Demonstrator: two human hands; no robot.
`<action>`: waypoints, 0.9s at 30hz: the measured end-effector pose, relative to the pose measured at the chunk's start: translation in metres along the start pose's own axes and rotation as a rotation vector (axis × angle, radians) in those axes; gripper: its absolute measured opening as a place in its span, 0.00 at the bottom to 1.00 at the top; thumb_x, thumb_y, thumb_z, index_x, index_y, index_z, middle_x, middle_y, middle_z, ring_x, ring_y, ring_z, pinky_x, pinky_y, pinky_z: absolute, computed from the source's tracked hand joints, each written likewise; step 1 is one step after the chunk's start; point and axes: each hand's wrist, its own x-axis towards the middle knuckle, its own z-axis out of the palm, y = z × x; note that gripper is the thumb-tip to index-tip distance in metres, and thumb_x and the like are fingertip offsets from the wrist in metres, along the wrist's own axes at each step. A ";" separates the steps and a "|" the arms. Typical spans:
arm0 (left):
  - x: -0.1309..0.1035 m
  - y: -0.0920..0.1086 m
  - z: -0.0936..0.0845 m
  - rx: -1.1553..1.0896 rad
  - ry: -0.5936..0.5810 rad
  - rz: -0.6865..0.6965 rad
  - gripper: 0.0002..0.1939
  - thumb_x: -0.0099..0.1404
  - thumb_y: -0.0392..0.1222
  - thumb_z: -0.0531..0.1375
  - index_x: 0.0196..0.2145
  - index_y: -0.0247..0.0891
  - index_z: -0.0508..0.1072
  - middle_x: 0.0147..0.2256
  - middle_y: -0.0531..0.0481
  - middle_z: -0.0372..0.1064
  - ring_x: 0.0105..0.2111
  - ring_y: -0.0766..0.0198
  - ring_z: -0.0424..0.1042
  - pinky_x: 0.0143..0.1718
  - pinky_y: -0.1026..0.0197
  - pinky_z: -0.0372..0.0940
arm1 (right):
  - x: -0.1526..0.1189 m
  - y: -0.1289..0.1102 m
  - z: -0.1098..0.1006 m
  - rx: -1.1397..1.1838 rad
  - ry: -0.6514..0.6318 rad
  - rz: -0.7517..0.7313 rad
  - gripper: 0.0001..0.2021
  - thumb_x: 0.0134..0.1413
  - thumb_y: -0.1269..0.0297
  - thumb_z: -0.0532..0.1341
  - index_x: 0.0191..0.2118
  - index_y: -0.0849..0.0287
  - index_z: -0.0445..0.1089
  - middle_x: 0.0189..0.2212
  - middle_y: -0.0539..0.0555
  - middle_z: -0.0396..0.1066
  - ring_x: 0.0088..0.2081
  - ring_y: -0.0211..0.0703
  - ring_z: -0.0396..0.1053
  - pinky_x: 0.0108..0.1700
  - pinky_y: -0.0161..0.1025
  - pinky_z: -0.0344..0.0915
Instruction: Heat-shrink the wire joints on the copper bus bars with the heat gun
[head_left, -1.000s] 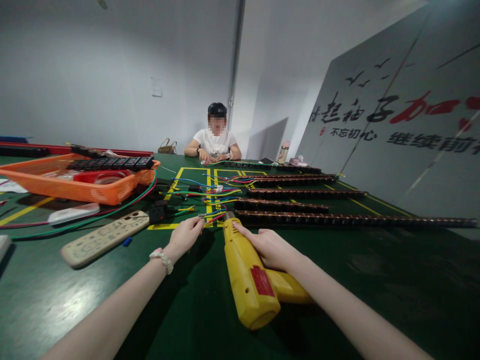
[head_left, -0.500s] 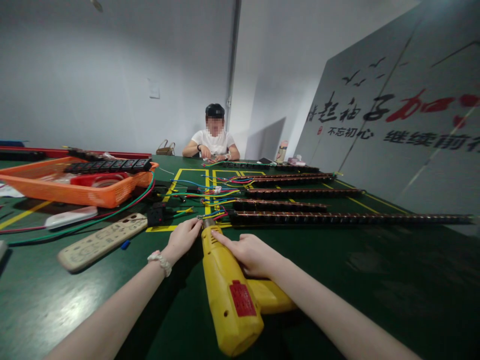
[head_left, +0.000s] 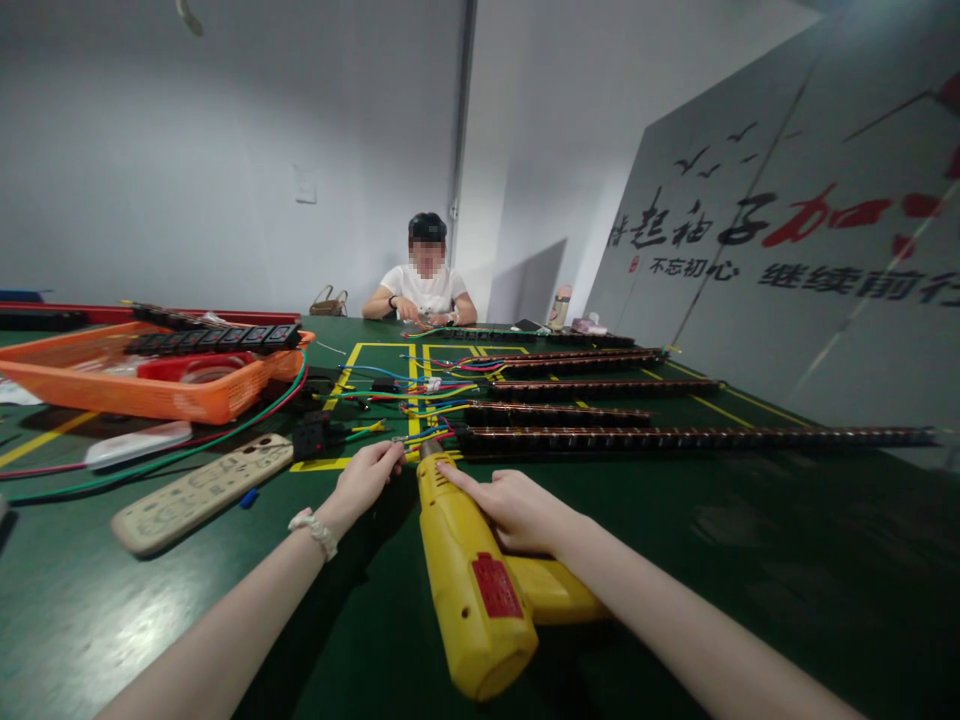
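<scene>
A yellow heat gun [head_left: 471, 575] with a red label is held by my right hand [head_left: 517, 508], the fingers wrapped around it and the thumb along its top near the nozzle. The metal nozzle points away from me, close to a bundle of coloured wires [head_left: 439, 434]. My left hand [head_left: 369, 478], a pale band on its wrist, pinches the ends of these wires; the fingertips hide exactly what they grip. The wires run into the left end of a long black strip [head_left: 675, 438] with copper-coloured bars, lying nearest me.
More black strips [head_left: 600, 388] with wire tails lie beyond. On the left are a power strip [head_left: 206, 490] with a black plug [head_left: 311, 437], a white device [head_left: 139, 444] and an orange basket [head_left: 187, 398] holding parts. Across the table sits another person [head_left: 427, 285], hands at small parts.
The heat gun's nozzle and my right hand have shifted slightly right, opening a small gap from my left hand. My left hand keeps its pinch on the wires. The view has tilted slightly.
</scene>
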 end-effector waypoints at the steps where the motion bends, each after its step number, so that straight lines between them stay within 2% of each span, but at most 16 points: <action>1: 0.000 -0.001 0.000 0.001 -0.003 -0.002 0.22 0.59 0.59 0.48 0.25 0.37 0.68 0.23 0.52 0.67 0.22 0.65 0.64 0.24 0.65 0.55 | -0.003 0.003 0.000 -0.013 -0.003 0.026 0.46 0.44 0.73 0.56 0.65 0.63 0.26 0.31 0.54 0.72 0.26 0.43 0.64 0.34 0.39 0.55; 7: 0.001 -0.001 -0.001 0.040 -0.011 -0.001 0.21 0.58 0.57 0.48 0.25 0.38 0.69 0.23 0.52 0.67 0.23 0.65 0.64 0.23 0.65 0.53 | -0.019 0.018 -0.001 -0.069 -0.005 0.168 0.43 0.47 0.72 0.55 0.65 0.62 0.29 0.26 0.54 0.70 0.26 0.46 0.63 0.29 0.38 0.52; 19: -0.003 0.006 -0.001 0.009 -0.010 -0.031 0.20 0.54 0.58 0.52 0.26 0.38 0.70 0.22 0.52 0.67 0.23 0.64 0.64 0.24 0.65 0.54 | -0.020 0.014 -0.002 -0.114 0.020 0.173 0.44 0.44 0.73 0.57 0.65 0.63 0.31 0.26 0.52 0.70 0.25 0.44 0.62 0.31 0.38 0.53; 22: -0.004 0.007 -0.001 -0.031 -0.007 -0.026 0.20 0.54 0.58 0.53 0.26 0.37 0.70 0.22 0.52 0.67 0.22 0.64 0.63 0.23 0.65 0.54 | -0.015 0.006 -0.003 -0.104 0.031 0.145 0.45 0.43 0.71 0.58 0.65 0.63 0.32 0.27 0.53 0.71 0.25 0.44 0.63 0.31 0.38 0.54; 27: -0.005 0.008 -0.002 -0.075 -0.004 0.010 0.22 0.54 0.59 0.53 0.22 0.36 0.68 0.20 0.52 0.64 0.21 0.66 0.61 0.23 0.65 0.53 | 0.001 -0.011 -0.004 -0.026 0.038 0.017 0.47 0.42 0.70 0.59 0.65 0.64 0.30 0.31 0.54 0.73 0.28 0.46 0.67 0.36 0.41 0.56</action>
